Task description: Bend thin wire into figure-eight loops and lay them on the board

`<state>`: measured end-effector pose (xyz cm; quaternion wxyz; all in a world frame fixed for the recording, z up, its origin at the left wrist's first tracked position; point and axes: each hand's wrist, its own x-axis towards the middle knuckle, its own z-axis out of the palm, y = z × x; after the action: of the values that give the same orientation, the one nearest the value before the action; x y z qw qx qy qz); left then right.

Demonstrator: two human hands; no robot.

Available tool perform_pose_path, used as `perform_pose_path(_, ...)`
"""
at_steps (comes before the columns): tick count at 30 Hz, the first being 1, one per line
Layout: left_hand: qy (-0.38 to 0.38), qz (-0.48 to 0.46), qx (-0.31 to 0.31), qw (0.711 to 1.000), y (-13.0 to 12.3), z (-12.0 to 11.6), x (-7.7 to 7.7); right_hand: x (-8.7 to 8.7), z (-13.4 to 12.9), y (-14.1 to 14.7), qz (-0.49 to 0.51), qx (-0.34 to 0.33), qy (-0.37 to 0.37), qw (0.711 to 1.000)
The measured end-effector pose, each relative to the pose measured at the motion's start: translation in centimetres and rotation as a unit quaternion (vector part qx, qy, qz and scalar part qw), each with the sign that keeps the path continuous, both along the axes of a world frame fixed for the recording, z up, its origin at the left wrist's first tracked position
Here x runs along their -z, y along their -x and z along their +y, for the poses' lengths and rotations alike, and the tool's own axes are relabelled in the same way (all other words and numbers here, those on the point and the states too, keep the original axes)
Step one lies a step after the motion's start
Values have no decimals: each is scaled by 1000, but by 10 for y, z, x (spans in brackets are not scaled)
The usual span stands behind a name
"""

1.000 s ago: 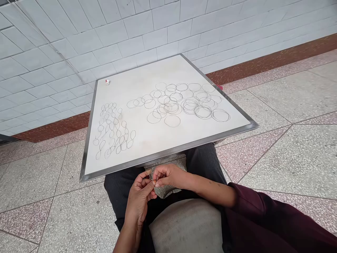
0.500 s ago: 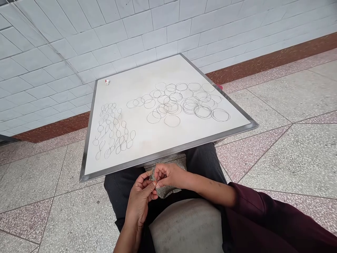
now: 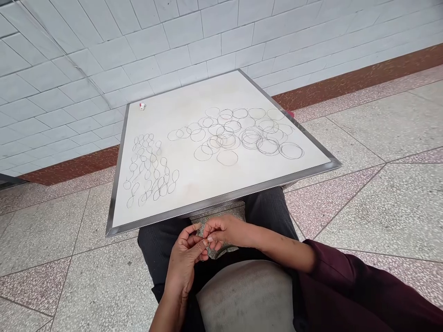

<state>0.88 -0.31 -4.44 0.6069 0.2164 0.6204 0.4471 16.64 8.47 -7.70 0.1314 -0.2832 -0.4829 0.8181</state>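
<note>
In front of my lap, below the table's near edge, both hands meet fingertip to fingertip. My left hand (image 3: 188,246) is closed in a pinch of thumb and fingers, its index finger bent upward. My right hand (image 3: 224,231) pinches at the same spot from the other side. Between them is a thin wire, mostly hidden by the fingers. On the table's left lie several wire loops twisted into figure-eights (image 3: 161,182). Large round wire rings (image 3: 227,157) overlap one another across the middle and right.
The white table (image 3: 194,207) has a grey metal edge and stands against a tiled wall (image 3: 194,27). A small white-and-red object (image 3: 142,106) sits at its far left corner. Speckled stone floor (image 3: 104,281) surrounds my legs.
My fingertips have drawn closer together, and the right hand's fingers have curled in more. The thin loop showing above them before is now barely visible. The wires on the table stay put.
</note>
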Motion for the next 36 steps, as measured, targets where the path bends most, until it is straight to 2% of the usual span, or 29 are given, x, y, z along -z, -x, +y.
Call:
perform_pose_path(8,2,-3,-4,1000,-1,0,-1,3,1,1,3,4,16,1000)
perform_pose_path(15,-2,-17,-11,1000,-1,1,0,2,-1,3,-3,7,-22,1000)
perform_pose_path(27,-55,-22,-12,998,3,-1,10,1,-1,7,-29,96,-70,992)
perform_pose_path(36,-71,-75,-30,994,0,-2,12,1,-1,9,-36,98,-58,993)
